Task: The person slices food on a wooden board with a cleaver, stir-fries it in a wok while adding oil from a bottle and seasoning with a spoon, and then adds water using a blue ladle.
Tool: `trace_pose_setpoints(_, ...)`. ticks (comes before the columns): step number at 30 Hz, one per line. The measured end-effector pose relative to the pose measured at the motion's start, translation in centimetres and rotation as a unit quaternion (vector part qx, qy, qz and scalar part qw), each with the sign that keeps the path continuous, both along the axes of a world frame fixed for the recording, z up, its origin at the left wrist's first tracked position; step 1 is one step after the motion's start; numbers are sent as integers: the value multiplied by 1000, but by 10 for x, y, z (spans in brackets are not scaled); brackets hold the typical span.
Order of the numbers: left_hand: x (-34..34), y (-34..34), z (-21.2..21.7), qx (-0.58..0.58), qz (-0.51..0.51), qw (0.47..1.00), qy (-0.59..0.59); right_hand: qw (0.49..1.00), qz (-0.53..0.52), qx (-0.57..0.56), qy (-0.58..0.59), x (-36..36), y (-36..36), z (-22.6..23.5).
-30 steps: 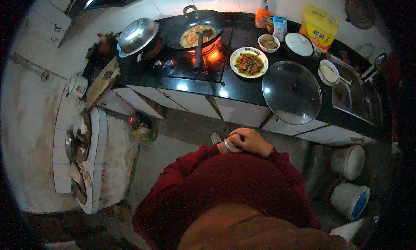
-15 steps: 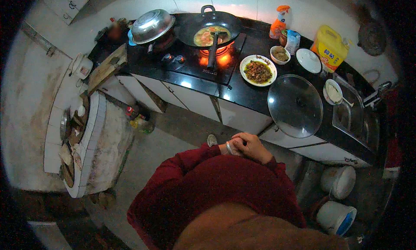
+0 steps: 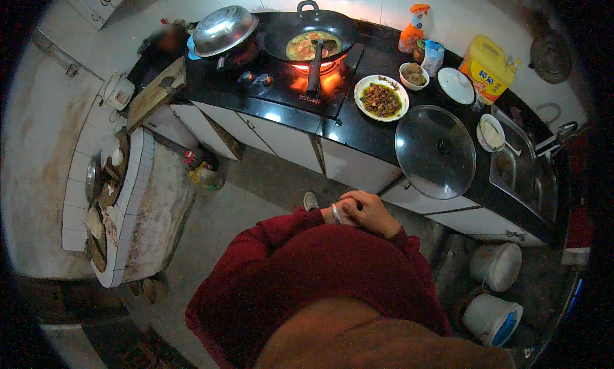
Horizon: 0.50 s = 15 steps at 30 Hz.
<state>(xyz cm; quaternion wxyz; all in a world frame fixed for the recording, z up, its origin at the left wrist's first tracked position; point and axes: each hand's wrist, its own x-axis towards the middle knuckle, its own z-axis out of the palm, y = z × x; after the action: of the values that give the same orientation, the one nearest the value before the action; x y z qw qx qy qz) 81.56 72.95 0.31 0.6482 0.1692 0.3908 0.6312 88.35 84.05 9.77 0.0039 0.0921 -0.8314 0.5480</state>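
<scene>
My two hands rest together in front of my belly, away from the counter. My right hand lies closed over the fingers of my left hand, which has a silver bangle at its wrist. The left fingers are hidden beneath the right ones. Beyond them on the stove, a black wok stands over a glowing orange burner. Sliced food in broth sits in the wok, with a dark-handled spatula leaning in it, its handle over the near rim.
On the counter are a plate of cooked food, a small bowl, a glass lid over the front edge, a white lid, a yellow jug, a spray bottle and a metal-covered pot. Buckets stand at lower right.
The view has shifted slightly. My hands stay together in front of me, and the wok, spatula and dishes keep their places.
</scene>
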Motion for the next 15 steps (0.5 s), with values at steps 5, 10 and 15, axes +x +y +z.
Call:
trace_pose_setpoints(5,-2,-4,1,-2,0,1000,1,1000,1,8,-7,0,-1,2)
trace_pose_setpoints(10,-2,-7,-1,-3,2,1000,0,1000,-2,9,8,0,-1,-7)
trace_pose_setpoints(15,-2,-12,-3,-8,3,1000,-4,1000,-1,7,19,0,-1,-2)
